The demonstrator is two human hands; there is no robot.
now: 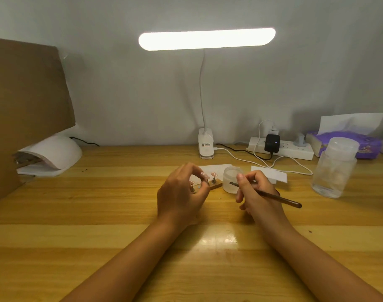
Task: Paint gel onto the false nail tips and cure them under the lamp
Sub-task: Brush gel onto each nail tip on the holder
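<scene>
Nail tips (213,174) on wooden stand (215,185), left hand (181,194) curled round them, right hand (259,192) gripping brush (271,196) over jar (228,171)

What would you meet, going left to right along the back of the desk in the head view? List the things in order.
brown cardboard panel → white curing lamp → desk lamp base → white power strip → purple tissue pack
</scene>
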